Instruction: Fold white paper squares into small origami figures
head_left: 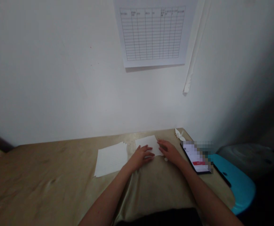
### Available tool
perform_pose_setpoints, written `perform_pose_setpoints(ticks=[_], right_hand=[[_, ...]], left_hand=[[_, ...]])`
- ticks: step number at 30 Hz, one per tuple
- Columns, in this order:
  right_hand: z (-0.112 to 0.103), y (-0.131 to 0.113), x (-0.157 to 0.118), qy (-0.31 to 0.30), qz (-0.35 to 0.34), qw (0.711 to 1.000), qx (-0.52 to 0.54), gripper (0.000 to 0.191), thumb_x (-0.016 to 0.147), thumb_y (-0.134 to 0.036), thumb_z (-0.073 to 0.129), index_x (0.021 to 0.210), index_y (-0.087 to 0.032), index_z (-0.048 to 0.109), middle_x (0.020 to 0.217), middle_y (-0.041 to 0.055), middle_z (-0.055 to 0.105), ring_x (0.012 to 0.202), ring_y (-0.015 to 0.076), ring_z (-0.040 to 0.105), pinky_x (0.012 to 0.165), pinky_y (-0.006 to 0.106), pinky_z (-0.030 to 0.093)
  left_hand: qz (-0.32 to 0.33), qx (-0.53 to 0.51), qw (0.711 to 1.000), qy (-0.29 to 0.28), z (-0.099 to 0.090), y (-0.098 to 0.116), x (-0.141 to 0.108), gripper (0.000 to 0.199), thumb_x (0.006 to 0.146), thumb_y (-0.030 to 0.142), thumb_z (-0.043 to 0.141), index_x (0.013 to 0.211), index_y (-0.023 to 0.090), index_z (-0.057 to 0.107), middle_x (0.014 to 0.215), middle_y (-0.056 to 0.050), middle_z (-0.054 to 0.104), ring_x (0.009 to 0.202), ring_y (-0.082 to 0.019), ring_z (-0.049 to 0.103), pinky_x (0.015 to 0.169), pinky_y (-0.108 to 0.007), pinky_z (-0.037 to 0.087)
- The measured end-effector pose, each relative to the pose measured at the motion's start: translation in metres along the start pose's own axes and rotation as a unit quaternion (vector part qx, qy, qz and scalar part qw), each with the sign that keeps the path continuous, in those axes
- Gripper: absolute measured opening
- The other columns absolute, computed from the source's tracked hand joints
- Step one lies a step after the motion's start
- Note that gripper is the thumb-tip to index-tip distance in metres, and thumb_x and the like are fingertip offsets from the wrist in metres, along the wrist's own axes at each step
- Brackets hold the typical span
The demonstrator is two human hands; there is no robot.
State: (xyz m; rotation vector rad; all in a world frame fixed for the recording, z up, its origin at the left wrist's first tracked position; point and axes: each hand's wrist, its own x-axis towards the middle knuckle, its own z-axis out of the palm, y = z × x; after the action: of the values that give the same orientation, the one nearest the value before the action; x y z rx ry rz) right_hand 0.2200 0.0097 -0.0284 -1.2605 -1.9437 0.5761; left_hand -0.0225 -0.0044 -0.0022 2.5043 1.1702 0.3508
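Note:
A small sheet of white paper lies on the brown-covered table, under both of my hands. My left hand rests on its left part with the fingers spread. At the sheet's right edge is my right hand, its fingers apart and slightly curled, touching or just beside the paper. Left of my left hand lies a stack of lined white paper with a torn, ragged upper edge. A small white scrap sits below my right fingers.
A tablet or phone with a lit screen, partly blurred, lies to the right. Crumpled white scraps are at the back right corner. A turquoise stool stands beyond the table's right edge. A printed chart hangs on the wall.

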Motion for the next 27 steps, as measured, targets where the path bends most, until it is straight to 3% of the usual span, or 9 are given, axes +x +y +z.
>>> perform_pose_setpoints(ticks=[4,8,12,15,21,24,27], right_hand=[[0.009,0.003,-0.002,-0.047,-0.032,0.997,-0.06,0.041,0.087,-0.028,0.057,0.127,-0.021,0.065,0.14,0.009,0.058,0.134,0.0243,0.048,0.118,0.048,0.033],[0.011,0.004,-0.001,-0.042,-0.032,0.996,-0.071,0.033,0.091,-0.027,0.053,0.119,-0.02,0.07,0.131,0.0102,0.065,0.129,0.0238,0.052,0.115,0.047,0.036],[0.01,-0.002,0.0,0.008,-0.033,0.997,-0.075,0.034,0.093,-0.028,0.048,0.117,-0.016,0.069,0.123,0.0131,0.068,0.122,0.0242,0.056,0.112,0.046,0.041],[0.015,-0.008,-0.001,0.042,-0.058,0.992,-0.101,0.037,0.094,-0.025,0.045,0.123,-0.016,0.065,0.134,0.0142,0.061,0.13,0.025,0.05,0.115,0.048,0.038],[0.04,-0.018,-0.006,-0.034,-0.055,0.984,-0.166,0.05,0.096,-0.026,0.039,0.145,-0.016,0.046,0.154,0.0129,0.041,0.145,0.025,0.035,0.12,0.05,0.03],[0.043,-0.023,-0.009,-0.09,-0.039,0.975,-0.201,0.05,0.099,-0.028,0.034,0.147,-0.019,0.042,0.157,0.0111,0.037,0.146,0.0244,0.032,0.121,0.051,0.024],[0.036,-0.023,-0.011,-0.093,-0.032,0.972,-0.214,0.05,0.1,-0.035,0.033,0.149,-0.028,0.039,0.158,0.0054,0.034,0.147,0.0245,0.03,0.121,0.055,0.018]], left_hand=[[-0.042,0.032,0.999,0.008,0.005,0.0,0.002,0.042,0.097,0.043,0.049,0.137,0.031,0.056,0.156,-0.006,0.041,0.147,-0.026,0.033,0.122,-0.054,0.02],[-0.143,0.105,0.983,0.039,0.013,-0.002,0.004,0.058,0.094,0.053,0.05,0.147,0.03,0.044,0.16,-0.009,0.034,0.149,-0.036,0.022,0.117,-0.069,0.012],[-0.111,0.106,0.988,0.013,0.012,-0.004,0.002,0.056,0.095,0.053,0.047,0.147,0.032,0.043,0.161,-0.006,0.031,0.15,-0.035,0.02,0.119,-0.066,0.014],[-0.075,0.088,0.993,-0.007,0.01,-0.002,0.001,0.049,0.097,0.048,0.043,0.145,0.036,0.044,0.16,-0.001,0.034,0.15,-0.031,0.023,0.119,-0.065,0.014],[-0.105,0.116,0.988,0.01,0.022,0.012,0.003,0.057,0.099,0.042,0.037,0.152,0.021,0.034,0.161,-0.011,0.03,0.15,-0.029,0.025,0.122,-0.055,0.016],[-0.118,0.135,0.984,0.013,0.03,0.013,0.002,0.06,0.1,0.047,0.03,0.155,0.021,0.029,0.163,-0.01,0.024,0.152,-0.03,0.016,0.123,-0.056,0.013],[-0.142,0.14,0.98,0.015,0.03,0.009,-0.001,0.068,0.098,0.057,0.029,0.156,0.023,0.025,0.164,-0.009,0.019,0.153,-0.032,0.009,0.122,-0.059,0.009]])
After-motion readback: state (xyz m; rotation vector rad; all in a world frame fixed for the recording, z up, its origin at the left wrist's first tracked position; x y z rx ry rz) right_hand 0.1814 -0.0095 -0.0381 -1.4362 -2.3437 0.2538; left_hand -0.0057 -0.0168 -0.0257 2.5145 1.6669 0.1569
